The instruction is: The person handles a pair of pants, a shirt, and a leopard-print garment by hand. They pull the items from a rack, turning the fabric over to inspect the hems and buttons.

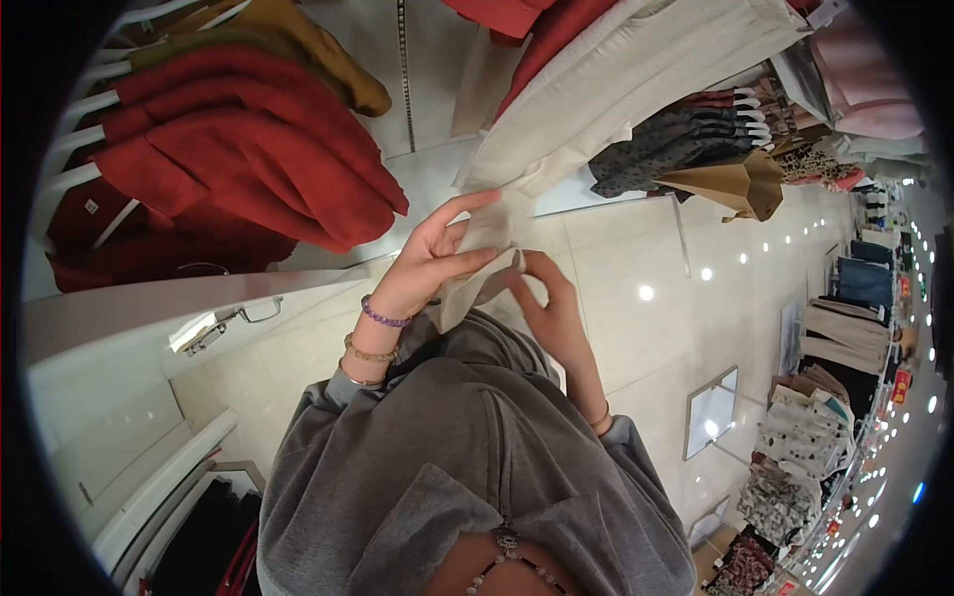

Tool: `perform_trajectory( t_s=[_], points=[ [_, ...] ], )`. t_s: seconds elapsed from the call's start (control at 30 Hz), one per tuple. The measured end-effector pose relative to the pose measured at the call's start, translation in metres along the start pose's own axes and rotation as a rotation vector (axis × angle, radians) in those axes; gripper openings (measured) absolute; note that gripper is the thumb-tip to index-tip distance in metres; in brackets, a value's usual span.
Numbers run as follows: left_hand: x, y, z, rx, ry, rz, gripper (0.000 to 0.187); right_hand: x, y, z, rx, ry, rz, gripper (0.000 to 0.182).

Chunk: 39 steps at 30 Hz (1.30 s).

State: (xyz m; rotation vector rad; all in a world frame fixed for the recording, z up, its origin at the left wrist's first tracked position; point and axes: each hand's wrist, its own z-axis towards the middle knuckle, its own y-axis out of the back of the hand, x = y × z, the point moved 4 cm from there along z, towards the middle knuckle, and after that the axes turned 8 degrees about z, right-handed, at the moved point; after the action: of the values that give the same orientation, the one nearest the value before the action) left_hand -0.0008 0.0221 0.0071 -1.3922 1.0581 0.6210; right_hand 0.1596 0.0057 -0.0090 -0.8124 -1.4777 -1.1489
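Observation:
A long cream garment that looks like trousers [606, 84] hangs from the upper right toward me. Its lower end, a flap of cream fabric [487, 230], lies between my two hands. My left hand [425, 253], with a purple beaded bracelet [385, 312] at the wrist, grips this flap between thumb and fingers. On the other side, my right hand [549, 303] pinches the edge of the same flap with thumb and forefinger. A lower corner of the fabric droops in front of my grey top [427, 417].
Red garments [253, 149] hang close on the left, above a white ledge [119, 308]. Dark patterned clothes [656, 144] and a brown paper bag [730, 187] are at the upper right. Clothes racks and a framed panel [712, 412] line the right.

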Motion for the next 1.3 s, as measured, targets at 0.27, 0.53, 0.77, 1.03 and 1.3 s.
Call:
perform_trajectory(
  t_s=[0.27,0.53,0.77,1.03,1.3],
  points=[
    [0.026,0.035,0.009,0.063,0.046,0.389,0.019,-0.001,0.034,-0.004,-0.116,-0.203,0.481,0.010],
    [0.017,0.006,0.002,0.433,0.013,0.844,0.059,0.020,0.045,-0.002,-0.180,-0.325,0.821,0.016],
    [0.051,0.057,0.069,-0.165,-0.131,0.850,0.072,0.043,0.075,-0.009,0.061,-0.179,0.911,0.016],
    [0.119,-0.023,0.087,0.168,-0.173,0.533,0.018,0.028,0.141,-0.040,-0.767,-0.056,0.469,0.018],
    [0.062,-0.085,0.053,0.544,-0.332,0.760,0.013,0.012,0.093,-0.043,-0.469,-0.165,0.005,0.012]
  ],
)
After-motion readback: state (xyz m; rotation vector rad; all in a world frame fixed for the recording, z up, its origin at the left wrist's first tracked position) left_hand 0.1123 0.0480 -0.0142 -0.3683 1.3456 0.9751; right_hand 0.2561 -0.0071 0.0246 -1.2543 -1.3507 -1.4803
